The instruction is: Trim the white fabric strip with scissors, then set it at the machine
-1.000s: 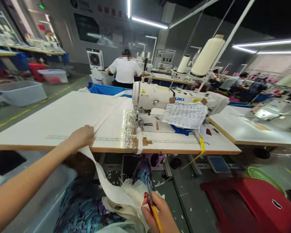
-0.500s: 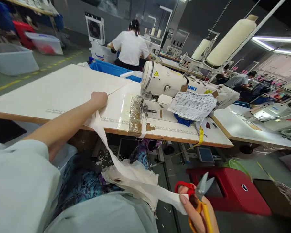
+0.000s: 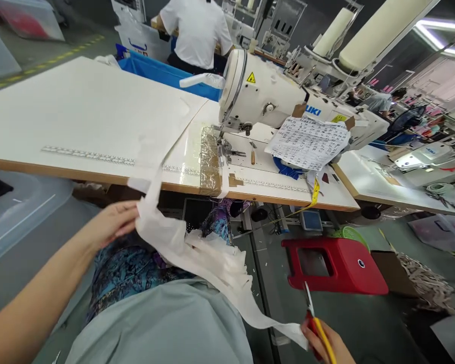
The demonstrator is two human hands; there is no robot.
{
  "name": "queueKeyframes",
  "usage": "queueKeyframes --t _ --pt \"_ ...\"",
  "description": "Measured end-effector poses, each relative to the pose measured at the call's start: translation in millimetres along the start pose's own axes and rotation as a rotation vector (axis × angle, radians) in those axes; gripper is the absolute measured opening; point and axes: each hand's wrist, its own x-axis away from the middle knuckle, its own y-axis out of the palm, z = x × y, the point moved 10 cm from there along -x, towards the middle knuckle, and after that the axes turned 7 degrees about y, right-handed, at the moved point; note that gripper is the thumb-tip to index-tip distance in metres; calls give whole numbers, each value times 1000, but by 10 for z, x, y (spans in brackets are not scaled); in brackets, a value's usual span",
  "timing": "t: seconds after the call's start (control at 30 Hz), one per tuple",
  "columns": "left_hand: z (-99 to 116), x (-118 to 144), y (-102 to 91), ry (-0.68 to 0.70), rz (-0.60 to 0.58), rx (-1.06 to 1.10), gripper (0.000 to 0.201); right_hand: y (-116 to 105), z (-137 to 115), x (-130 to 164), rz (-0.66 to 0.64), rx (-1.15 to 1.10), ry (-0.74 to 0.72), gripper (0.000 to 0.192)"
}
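A long white fabric strip (image 3: 197,253) hangs off the front edge of the sewing table (image 3: 79,111) and runs across my lap. My left hand (image 3: 111,225) pinches the strip just below the table edge. Low at the right, my right hand (image 3: 324,344) grips red-and-yellow scissors (image 3: 314,318) with the blades pointing up, and it also holds the strip's far end. A white sewing machine (image 3: 273,96) stands on the table ahead, with a printed paper sheet (image 3: 309,144) lying against it.
A red plastic stool (image 3: 333,265) stands on the floor at the right. A yellow tape measure (image 3: 314,199) hangs off the table edge. A person in a white shirt (image 3: 197,28) works at the back. Blue bin (image 3: 163,73) behind the table; grey bin (image 3: 18,207) at left.
My left hand came off the tabletop and dropped below the edge, keeping hold of the strip. My right hand with the scissors moved right and pulled the strip out longer. The view tilted down.
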Motion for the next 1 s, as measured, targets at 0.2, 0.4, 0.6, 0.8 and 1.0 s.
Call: queueKeyframes --t 0.2,0.4,0.6,0.8,1.0 --pt "-635 494 821 -147 -171 223 47 771 -695 -225 -131 109 -91 42" --pt "-551 766 1044 -162 -176 296 51 1912 -2174 66 -886 36 -400 42" --pt "-561 817 917 -224 -148 289 52 2353 -2490 49 -1112 256 -515 41" --pt "-643 827 861 -265 -102 313 53 2554 -2582 34 -1149 277 -554 39" --pt "-731 819 816 -318 -52 342 55 2556 -2672 -50 -891 441 -724 46"
